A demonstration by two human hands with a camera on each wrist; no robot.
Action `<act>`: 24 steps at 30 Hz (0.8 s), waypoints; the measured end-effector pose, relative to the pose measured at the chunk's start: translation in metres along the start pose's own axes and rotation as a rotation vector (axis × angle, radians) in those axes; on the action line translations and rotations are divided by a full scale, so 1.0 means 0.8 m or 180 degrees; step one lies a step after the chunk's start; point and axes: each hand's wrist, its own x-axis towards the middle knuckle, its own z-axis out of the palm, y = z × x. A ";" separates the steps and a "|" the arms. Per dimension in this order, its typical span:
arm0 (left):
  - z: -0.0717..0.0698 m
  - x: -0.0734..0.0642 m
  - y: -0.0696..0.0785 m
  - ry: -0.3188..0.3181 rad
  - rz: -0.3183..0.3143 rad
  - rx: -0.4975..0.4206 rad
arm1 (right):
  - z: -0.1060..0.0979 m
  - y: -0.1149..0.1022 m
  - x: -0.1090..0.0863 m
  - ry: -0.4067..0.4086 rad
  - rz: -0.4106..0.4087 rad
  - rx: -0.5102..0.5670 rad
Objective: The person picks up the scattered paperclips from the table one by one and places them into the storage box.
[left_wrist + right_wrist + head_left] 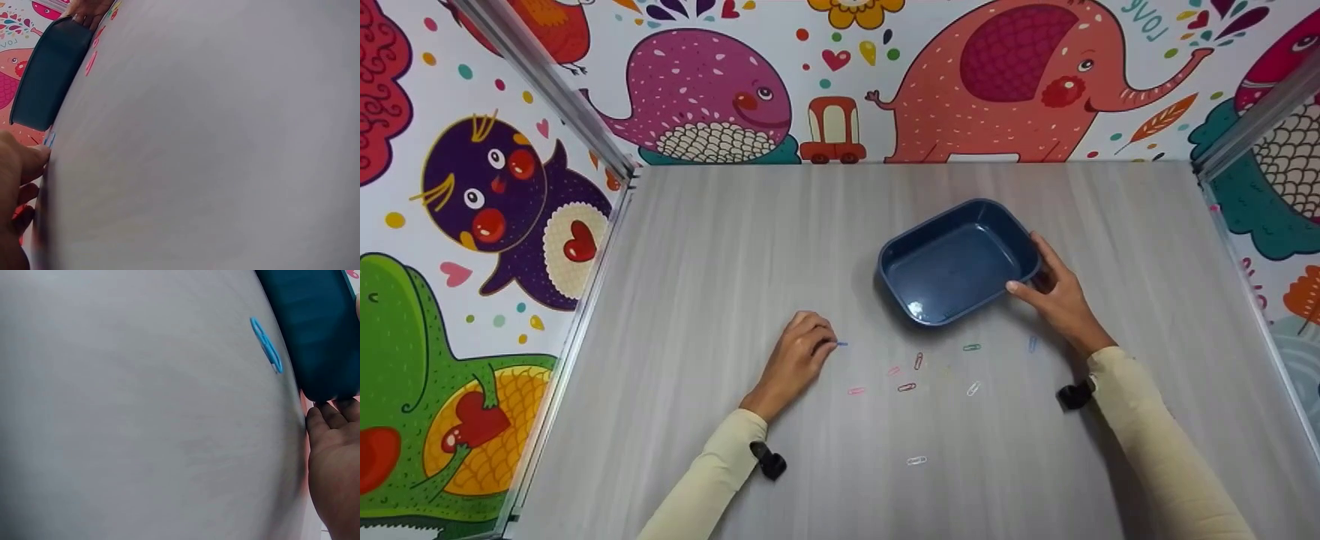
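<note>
A blue paper clip [843, 344] sticks out from the fingertips of my left hand [797, 356], which pinches one end of it at the tabletop. The left wrist view shows the same blue clip [50, 139] at the thumb. My right hand [1061, 304] grips the right corner of a dark blue rectangular basin [952, 262], thumb at the near rim and fingers round the far side. Nothing lies inside the basin. In the right wrist view, fingers [332, 419] reach under its end, and another blue paper clip [265, 346] lies beside it.
Several paper clips lie scattered in front of the basin, among them a green one [972, 347], a dark red one [907, 387], a pink one [856, 391] and a white one [916, 460]. Cartoon-printed walls [840, 67] bound the grey table [720, 240] at the back and sides.
</note>
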 end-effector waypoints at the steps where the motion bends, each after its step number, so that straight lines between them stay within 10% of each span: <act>1: 0.000 0.000 0.000 0.0022 0.0028 -0.0005 | 0.000 0.000 0.000 0.0001 0.0005 0.0003; 24: -0.007 0.007 0.015 0.0125 -0.0268 -0.0212 | -0.002 -0.006 0.000 -0.0068 0.0083 -0.0144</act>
